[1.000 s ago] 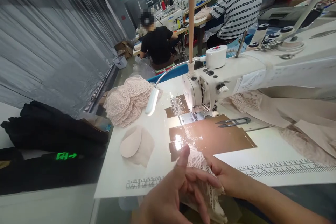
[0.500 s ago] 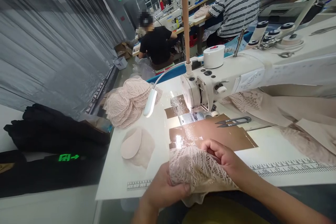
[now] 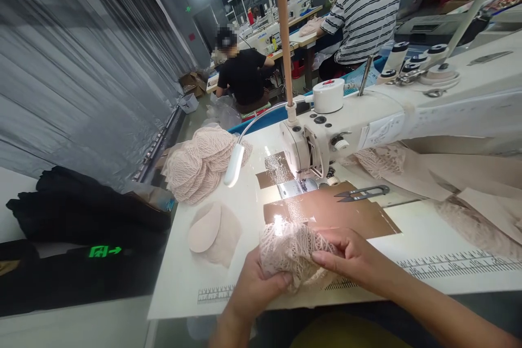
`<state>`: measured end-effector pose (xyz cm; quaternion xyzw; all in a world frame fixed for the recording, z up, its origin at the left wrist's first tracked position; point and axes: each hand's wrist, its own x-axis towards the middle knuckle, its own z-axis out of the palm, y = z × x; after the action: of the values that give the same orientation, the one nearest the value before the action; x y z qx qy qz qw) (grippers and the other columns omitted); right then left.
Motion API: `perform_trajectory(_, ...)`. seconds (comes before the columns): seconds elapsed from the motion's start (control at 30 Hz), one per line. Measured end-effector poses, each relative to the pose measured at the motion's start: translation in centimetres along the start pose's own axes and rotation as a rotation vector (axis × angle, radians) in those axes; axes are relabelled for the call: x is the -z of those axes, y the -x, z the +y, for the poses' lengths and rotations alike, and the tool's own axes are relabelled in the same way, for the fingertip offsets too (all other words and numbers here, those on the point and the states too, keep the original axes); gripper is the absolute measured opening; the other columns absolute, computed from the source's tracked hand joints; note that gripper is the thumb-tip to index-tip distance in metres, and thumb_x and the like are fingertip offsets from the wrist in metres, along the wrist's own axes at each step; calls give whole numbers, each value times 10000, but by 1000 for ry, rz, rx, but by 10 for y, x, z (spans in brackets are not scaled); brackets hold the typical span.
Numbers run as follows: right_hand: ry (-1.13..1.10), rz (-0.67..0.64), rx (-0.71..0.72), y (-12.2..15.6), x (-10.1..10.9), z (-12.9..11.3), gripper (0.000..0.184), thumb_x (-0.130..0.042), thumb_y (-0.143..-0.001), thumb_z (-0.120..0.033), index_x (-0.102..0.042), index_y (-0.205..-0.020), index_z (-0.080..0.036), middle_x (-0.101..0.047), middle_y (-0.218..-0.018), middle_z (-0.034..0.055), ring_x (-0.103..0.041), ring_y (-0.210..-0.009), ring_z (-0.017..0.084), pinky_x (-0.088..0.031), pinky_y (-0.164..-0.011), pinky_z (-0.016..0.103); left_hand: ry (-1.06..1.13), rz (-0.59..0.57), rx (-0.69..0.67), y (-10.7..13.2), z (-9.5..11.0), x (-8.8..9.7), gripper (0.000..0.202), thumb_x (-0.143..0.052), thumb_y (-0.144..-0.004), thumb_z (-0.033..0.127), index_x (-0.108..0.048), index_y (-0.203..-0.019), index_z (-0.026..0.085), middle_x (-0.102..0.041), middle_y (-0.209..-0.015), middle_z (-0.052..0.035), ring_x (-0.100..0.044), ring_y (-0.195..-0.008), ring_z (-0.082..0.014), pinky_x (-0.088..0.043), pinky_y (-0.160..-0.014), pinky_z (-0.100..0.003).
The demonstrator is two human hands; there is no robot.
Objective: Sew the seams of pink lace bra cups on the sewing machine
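Note:
Both my hands grip a beige lace piece [image 3: 285,250] just above the front edge of the white sewing table [image 3: 408,228]. My left hand [image 3: 255,288] is closed on its lower left side, thumb over the lace. My right hand [image 3: 350,258] pinches its right edge with bent fingers. The lace is bunched between them, lit by the machine lamp. The white sewing machine [image 3: 367,119] stands behind it, its needle area [image 3: 314,174] a little beyond the lace.
A stack of lace pieces [image 3: 199,163] and smooth beige pads [image 3: 212,231] lie to the left. Thread snips [image 3: 361,192] rest on a brown plate. Beige fabric [image 3: 448,174] is piled at the right, dark cloth [image 3: 81,212] at the left. Two people sit at machines behind.
My left hand went from open fingers to a grip on the lace. Both hands lifted the lace onto the table edge and bunched it tighter.

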<state>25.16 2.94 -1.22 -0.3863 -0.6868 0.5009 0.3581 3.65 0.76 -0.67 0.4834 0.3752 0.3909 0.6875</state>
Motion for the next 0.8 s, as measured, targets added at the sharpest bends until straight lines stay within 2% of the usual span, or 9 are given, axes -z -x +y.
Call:
perform_trajectory(0.1, 28, -63, 20, -2, -3, 7, 279, -521, -813, -302, -406, -583, -193, -482, -682, 2, -456, -652, 151, -372, -615, 264, 177, 134, -15, -2, -4, -1, 480, -770, -686, 241, -627, -1133, 143, -701, -1010, -95, -645, -935, -241, -492, -848, -326)
perform_trajectory(0.2, -45, -60, 22, -4, -3, 10, 291, -509, -804, -305, -344, -589, -199, -410, -662, -12, -391, -621, 134, -332, -592, 261, 306, 223, -16, -4, -8, 0, 599, -770, -660, 188, -572, -1225, 166, -705, -1029, -94, -657, -921, -226, -505, -832, -309)
perform_trajectory(0.27, -104, -8, 5, -6, -3, 10, 335, -514, -808, -333, -298, -586, -204, -337, -626, -27, -334, -585, 121, -299, -560, 258, 394, 244, -21, -5, -8, 0, 651, -746, -665, 178, -533, -1279, 181, -692, -1077, -95, -642, -1000, -248, -489, -897, -339)
perform_trajectory(0.37, -189, 95, -12, -8, -7, 9, 345, -515, -828, -398, -347, -596, -205, -326, -614, -30, -325, -569, 119, -299, -541, 256, 559, 263, -31, -5, -7, -5, 648, -706, -698, 255, -508, -1313, 199, -653, -1173, -92, -571, -1149, -278, -420, -1013, -391)
perform_trajectory(0.47, -150, 185, 24, -9, -13, 9, 339, -518, -845, -428, -431, -610, -199, -397, -619, -16, -383, -586, 135, -344, -560, 265, 642, 253, 3, -5, -9, -17, 616, -667, -760, 394, -510, -1316, 180, -622, -1224, -120, -525, -1206, -306, -393, -1042, -428)
perform_trajectory(0.6, -85, 175, 24, -9, -18, 10, 304, -612, -803, -423, -509, -629, -195, -491, -638, 2, -464, -632, 164, -414, -625, 289, 518, 311, -35, -5, -11, -32, 616, -712, -722, 232, -518, -1306, 200, -635, -1206, -102, -524, -1207, -304, -423, -1024, -408)
perform_trajectory(0.67, -267, 118, -37, -9, -18, 8, 257, -633, -794, -446, -586, -787, -193, -591, -755, 27, -542, -712, 193, -461, -698, 316, 451, 326, -78, -6, -10, -35, 670, -727, -675, 170, -511, -1310, 197, -640, -1197, -98, -540, -1185, -308, -435, -1011, -405)
perform_trajectory(0.73, -533, 86, -110, -10, -19, 4, 343, -622, -801, -485, -587, -980, -194, -641, -870, 49, -593, -772, 210, -486, -758, 352, 403, 311, -85, -7, -10, -34, 686, -729, -670, 178, -501, -1317, 186, -643, -1188, -106, -552, -1170, -311, -436, -1008, -407)
perform_trajectory(0.8, -731, 84, -173, -11, -20, 1, 410, -633, -794, -499, -568, -1055, -191, -656, -894, 54, -613, -780, 209, -495, -784, 374, 370, 292, -74, -9, -10, -33, 715, -734, -661, 179, -484, -1331, 190, -647, -1183, -103, -545, -1180, -305, -421, -1023, -397)
